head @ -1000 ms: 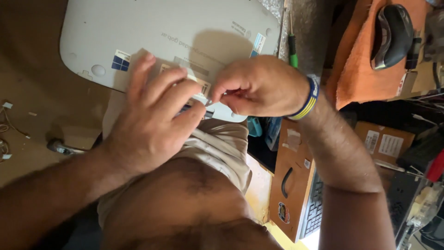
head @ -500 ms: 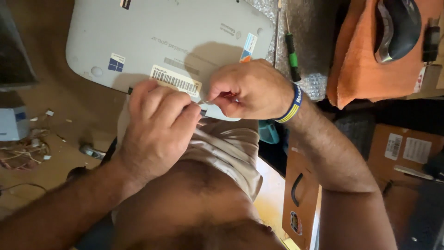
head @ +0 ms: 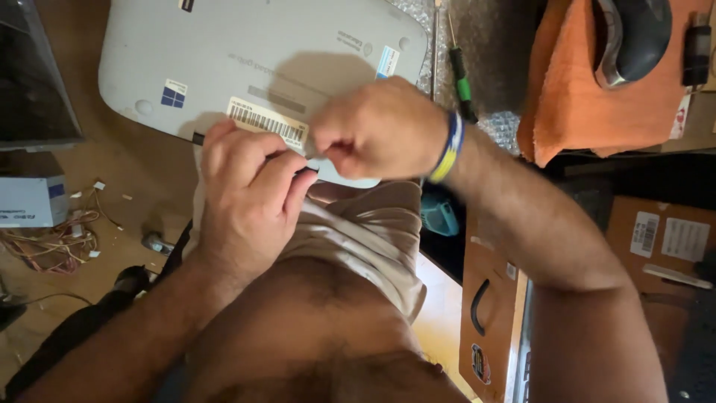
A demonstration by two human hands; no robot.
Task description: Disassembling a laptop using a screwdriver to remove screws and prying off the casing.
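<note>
A grey laptop (head: 246,52) lies upside down on the wooden desk, with a barcode sticker (head: 267,123) near its front edge. My left hand (head: 242,205) rests at that edge, its fingers curled onto the sticker's lower side. My right hand (head: 377,130), with a blue and yellow wristband, pinches something small and dark at the laptop's edge just right of the sticker. The fingertips of both hands nearly meet there. What is pinched is too hidden to name.
A green-handled screwdriver (head: 461,75) lies right of the laptop on bubble wrap. An orange cloth (head: 589,89) holds a dark mouse (head: 634,33). Loose wires (head: 52,242) and a small white box (head: 30,201) sit left. Cardboard boxes (head: 488,298) stand lower right.
The view has shifted so the laptop sits higher and more to the left. My two hands have stayed together at the laptop's front edge, the left now lower beside the barcode sticker.
</note>
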